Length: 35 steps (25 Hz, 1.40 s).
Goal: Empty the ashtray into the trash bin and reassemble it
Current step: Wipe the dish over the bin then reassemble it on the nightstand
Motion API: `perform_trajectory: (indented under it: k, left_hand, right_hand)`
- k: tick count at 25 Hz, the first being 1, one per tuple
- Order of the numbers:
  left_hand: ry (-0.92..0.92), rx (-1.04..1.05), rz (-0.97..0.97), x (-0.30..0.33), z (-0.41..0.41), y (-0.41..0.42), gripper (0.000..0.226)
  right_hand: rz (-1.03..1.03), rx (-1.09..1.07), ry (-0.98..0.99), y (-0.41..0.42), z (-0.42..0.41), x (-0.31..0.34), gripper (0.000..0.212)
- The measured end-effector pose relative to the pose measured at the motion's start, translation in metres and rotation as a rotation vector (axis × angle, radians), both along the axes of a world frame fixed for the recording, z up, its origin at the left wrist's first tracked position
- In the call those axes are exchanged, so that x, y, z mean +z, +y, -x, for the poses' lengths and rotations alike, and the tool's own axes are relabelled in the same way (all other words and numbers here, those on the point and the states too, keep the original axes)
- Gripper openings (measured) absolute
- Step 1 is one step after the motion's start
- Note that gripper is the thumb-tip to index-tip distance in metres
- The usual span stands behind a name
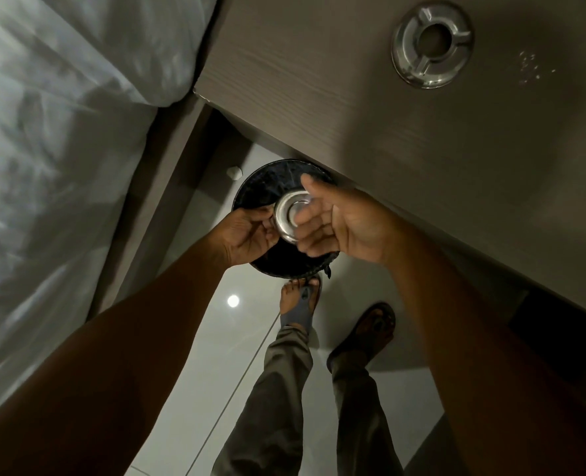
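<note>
Head view: a grey wood-grain table (353,108) beside a white-sheeted bed (61,132), above a glossy tiled floor (250,338). The ashtray lid (432,46) lies flat on the table. The left hand (246,231) pinches the ashtray bowl (289,214) by its rim, over the black-lined trash bin (267,187); its opening appears tilted binward. The right hand (339,218), fingers spread, touches the bowl's other side.

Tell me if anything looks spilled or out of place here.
Pale specks, possibly ash, are scattered on the tabletop just right of the ashtray lid. A small white scrap lies on the floor beside the trash bin. The ashtray bowl is over the bin.
</note>
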<state>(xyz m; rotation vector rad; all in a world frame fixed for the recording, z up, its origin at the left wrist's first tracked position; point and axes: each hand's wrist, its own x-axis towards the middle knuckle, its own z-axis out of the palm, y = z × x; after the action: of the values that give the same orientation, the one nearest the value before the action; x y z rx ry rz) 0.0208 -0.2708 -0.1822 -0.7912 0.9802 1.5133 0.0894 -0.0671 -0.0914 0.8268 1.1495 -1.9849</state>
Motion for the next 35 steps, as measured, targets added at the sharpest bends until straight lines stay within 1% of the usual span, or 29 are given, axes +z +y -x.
perform_trajectory:
  k: [1,2,5,6,7,8,10,11,12,13,14,15,17,19,20,21,22,23,25,27,28,29,30,31,32,33,34,35]
  left_hand:
    - [-0.005,0.000,-0.014,0.001,0.002,0.003,0.022]
    - [-0.014,0.008,-0.014,0.002,0.003,0.005,0.022]
    - [-0.033,0.019,-0.002,0.004,0.003,0.011,0.028]
    - [-0.030,0.011,0.010,0.004,0.003,0.011,0.029]
    - [-0.026,-0.001,0.007,0.006,0.002,0.012,0.027]
    - [-0.029,-0.010,0.012,0.005,0.002,0.011,0.022]
    - [-0.039,-0.011,-0.005,0.003,0.003,0.010,0.013]
    - [-0.038,-0.006,-0.018,0.002,0.003,0.010,0.012]
    - [-0.029,-0.003,-0.035,0.002,0.003,0.011,0.014]
    - [-0.018,-0.003,-0.039,0.002,0.004,0.013,0.014]
    - [-0.010,-0.006,-0.041,0.003,0.003,0.016,0.013]
    - [-0.006,-0.013,-0.051,0.002,0.002,0.016,0.013]
    - [-0.010,-0.015,-0.058,0.004,0.000,0.017,0.011]
    - [-0.016,0.002,-0.031,0.004,-0.002,0.015,0.008]
    - [-0.026,0.009,-0.023,0.004,-0.003,0.014,0.008]
    - [-0.030,0.016,-0.031,0.004,-0.004,0.013,0.009]
    - [-0.024,0.019,-0.053,0.005,-0.005,0.012,0.015]
    - [-0.015,0.010,-0.075,0.005,-0.006,0.009,0.025]
    - [0.001,-0.007,-0.094,0.005,-0.008,0.006,0.042]
    - [0.018,-0.003,-0.084,0.003,-0.010,0.001,0.041]
    - [0.010,0.010,-0.085,0.002,-0.011,-0.002,0.040]
    - [-0.025,0.034,-0.105,0.002,-0.013,-0.002,0.046]
    - [-0.065,0.061,-0.123,0.004,-0.014,-0.004,0.052]
    - [-0.084,0.064,-0.116,0.005,-0.014,-0.003,0.053]
    - [-0.066,0.047,-0.075,0.006,-0.014,-0.003,0.044]
    - [-0.027,0.018,-0.009,0.008,-0.016,0.000,0.027]
    - [0.010,0.000,0.046,0.015,-0.019,0.004,0.018]
    - [0.036,-0.008,0.078,0.020,-0.021,0.007,0.021]
  right_hand:
    - [0.031,-0.005,-0.008,0.003,0.001,0.003,0.060]
    - [0.013,-0.032,-0.023,0.003,0.001,0.001,0.061]
    - [-0.227,-0.051,-0.073,-0.010,0.004,-0.011,0.060]
    - [-0.253,-0.047,-0.075,-0.012,0.005,-0.010,0.063]
    - [-0.237,-0.060,-0.071,-0.010,0.007,-0.009,0.067]
    - [-0.179,-0.068,-0.073,-0.007,0.009,-0.006,0.069]
    - [0.046,-0.086,-0.071,0.002,0.006,-0.001,0.067]
    - [0.110,-0.092,-0.069,0.003,0.004,-0.001,0.067]
    - [0.092,-0.081,-0.063,0.001,0.002,-0.006,0.068]
    - [0.020,-0.070,-0.074,-0.004,0.001,-0.010,0.067]
    - [-0.051,-0.061,-0.086,-0.008,0.001,-0.010,0.062]
    - [-0.078,-0.053,-0.086,-0.009,0.001,-0.010,0.058]
    - [-0.014,-0.085,-0.053,-0.004,0.001,-0.007,0.056]
    - [0.144,-0.181,-0.024,0.006,-0.001,-0.003,0.054]
    - [0.189,-0.220,-0.026,0.007,-0.002,-0.004,0.054]
    - [0.155,-0.221,-0.041,0.005,-0.002,-0.009,0.057]
    - [0.073,-0.182,-0.080,0.000,-0.002,-0.015,0.062]
    - [-0.020,-0.130,-0.125,-0.007,-0.002,-0.018,0.066]
    - [-0.159,-0.037,-0.131,-0.017,-0.001,-0.018,0.064]
    - [-0.210,-0.047,-0.050,-0.015,0.005,-0.007,0.052]
    - [-0.239,-0.091,0.018,-0.009,0.007,0.002,0.045]
    - [-0.319,-0.150,0.120,0.002,0.005,0.012,0.039]
    - [-0.498,-0.206,0.245,0.015,0.002,0.022,0.037]
    - [-0.761,-0.263,0.357,0.035,-0.005,0.030,0.038]
    - [-1.059,-0.304,0.426,0.055,-0.013,0.032,0.042]
    - [-1.348,-0.306,0.436,0.083,-0.025,0.027,0.050]
    - [-1.555,-0.248,0.366,0.111,-0.036,0.019,0.062]
    - [-1.666,-0.147,0.253,0.140,-0.049,0.009,0.074]
